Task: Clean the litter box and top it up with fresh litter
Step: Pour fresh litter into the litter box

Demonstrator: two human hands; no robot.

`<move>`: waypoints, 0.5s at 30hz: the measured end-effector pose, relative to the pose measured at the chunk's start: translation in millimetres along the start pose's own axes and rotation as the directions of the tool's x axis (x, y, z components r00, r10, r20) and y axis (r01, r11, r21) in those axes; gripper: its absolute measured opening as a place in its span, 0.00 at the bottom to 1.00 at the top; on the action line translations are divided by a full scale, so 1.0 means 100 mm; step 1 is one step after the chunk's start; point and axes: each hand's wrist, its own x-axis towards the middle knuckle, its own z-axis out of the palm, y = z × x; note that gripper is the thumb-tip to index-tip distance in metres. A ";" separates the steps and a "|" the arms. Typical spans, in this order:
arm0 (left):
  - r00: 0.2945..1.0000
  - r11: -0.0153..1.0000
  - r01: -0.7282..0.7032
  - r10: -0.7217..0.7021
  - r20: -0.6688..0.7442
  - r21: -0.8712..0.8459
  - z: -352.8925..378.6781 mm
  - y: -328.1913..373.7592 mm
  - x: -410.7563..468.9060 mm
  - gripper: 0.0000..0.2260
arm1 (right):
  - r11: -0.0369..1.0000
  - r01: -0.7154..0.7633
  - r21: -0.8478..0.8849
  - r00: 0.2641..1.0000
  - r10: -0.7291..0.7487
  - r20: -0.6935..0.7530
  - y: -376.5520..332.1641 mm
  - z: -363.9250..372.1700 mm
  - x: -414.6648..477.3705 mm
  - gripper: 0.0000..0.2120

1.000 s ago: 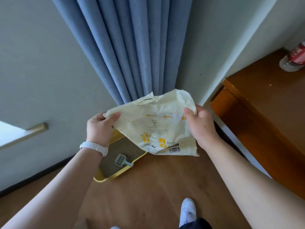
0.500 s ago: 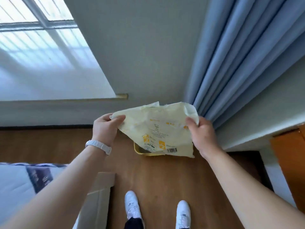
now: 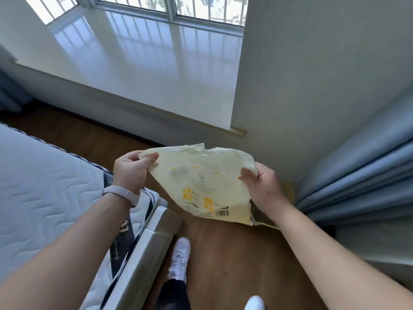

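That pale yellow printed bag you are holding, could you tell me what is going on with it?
A person holds a flat, crumpled pale yellow printed plastic bag stretched between both hands, the left hand pinching one upper corner and the right hand the opposite edge. It looks empty. A yellow litter box is mostly hidden behind the bag, beside the blue curtain. A white quilted mattress is at the left.

litter bag — barcode, print too blurred

Pale yellow litter bag with orange patches and black barcode; blue curtain; white wave-quilted mattress; brown wood floor.
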 end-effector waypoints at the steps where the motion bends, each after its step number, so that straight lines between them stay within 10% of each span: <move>1: 1.000 1.000 0.012 -0.012 -0.016 -0.006 -0.05 -0.05 0.14 0.03 | 1.000 -0.010 -0.008 1.000 0.010 0.008 -0.01 0.15 0.07 0.13; 15: 0.996 0.992 0.094 -0.093 -0.015 0.081 -0.29 -0.67 2.57 0.02 | 0.971 -0.218 -0.092 0.976 0.216 -0.032 -0.08 1.97 1.86 0.11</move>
